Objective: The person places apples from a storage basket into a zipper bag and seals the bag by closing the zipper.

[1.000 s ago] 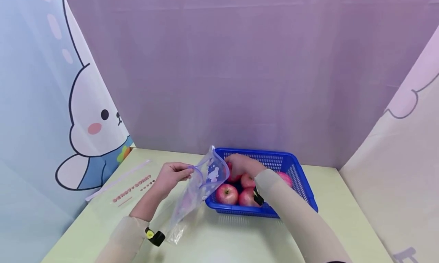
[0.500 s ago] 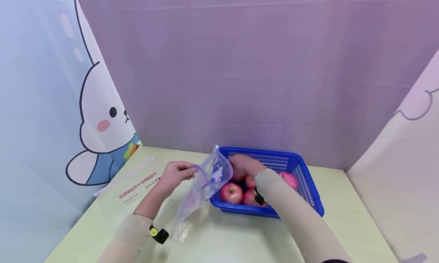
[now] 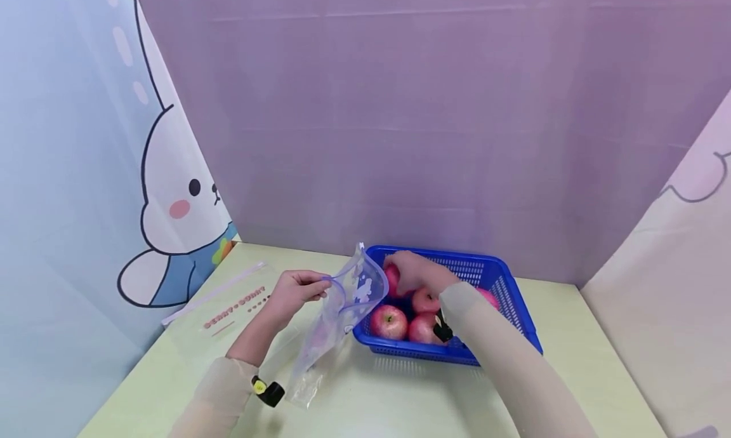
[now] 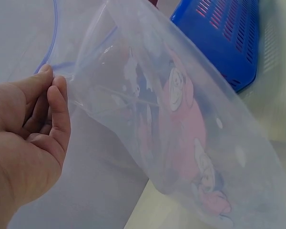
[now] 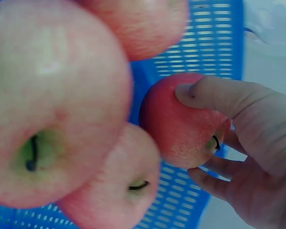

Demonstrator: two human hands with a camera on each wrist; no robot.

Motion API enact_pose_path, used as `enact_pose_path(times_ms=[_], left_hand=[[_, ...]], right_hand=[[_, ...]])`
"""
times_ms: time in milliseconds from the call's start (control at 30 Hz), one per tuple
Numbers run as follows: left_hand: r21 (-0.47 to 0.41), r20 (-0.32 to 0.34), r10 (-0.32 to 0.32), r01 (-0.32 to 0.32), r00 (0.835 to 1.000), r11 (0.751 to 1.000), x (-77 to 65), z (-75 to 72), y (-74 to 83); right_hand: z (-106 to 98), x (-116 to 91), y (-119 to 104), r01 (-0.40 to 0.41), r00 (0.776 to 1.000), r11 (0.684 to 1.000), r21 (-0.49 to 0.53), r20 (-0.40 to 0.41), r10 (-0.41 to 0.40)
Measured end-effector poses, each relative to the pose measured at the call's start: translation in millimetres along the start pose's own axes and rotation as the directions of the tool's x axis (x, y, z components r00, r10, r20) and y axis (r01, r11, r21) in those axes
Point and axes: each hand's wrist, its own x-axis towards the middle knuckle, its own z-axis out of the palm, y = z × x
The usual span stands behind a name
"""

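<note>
My left hand pinches the purple-edged top of a clear zip bag, its thumb and fingertips at the rim. The bag, printed with pink and white cartoon figures, hangs slanted with its mouth spread toward the blue plastic basket. Inside the basket, at its left back, my right hand grips a red apple, thumb on one side and fingers on the other. Other apples sit beside it, among them one at the front left and one with a dark stem. The right sleeve hides part of the basket.
A second clear zip bag with red lettering lies flat on the left of the pale table. Crinkled clear plastic touches the table below the held bag. A purple curtain hangs behind the basket.
My right hand has risen slightly with the apple, and more of that apple shows now. The left hand keeps its pinch on the bag. The whole view has shifted a little.
</note>
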Motion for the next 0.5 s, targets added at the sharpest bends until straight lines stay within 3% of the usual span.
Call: enact_pose_path(times_ms=[200, 500], left_hand=[[-0.024, -0.004, 0.003, -0.003, 1.000, 1.000, -2.6, 1.0, -0.7], [-0.023, -0.023, 0.010, -0.011, 1.000, 1.000, -1.8, 0.2, -4.2]], right_hand=[[-20, -10, -4, 0.068, 0.985, 0.998, -0.016, -0.158, -0.070], [-33, -34, -14, 0.016, 0.947, 0.999, 0.048, -0.320, 0.000]])
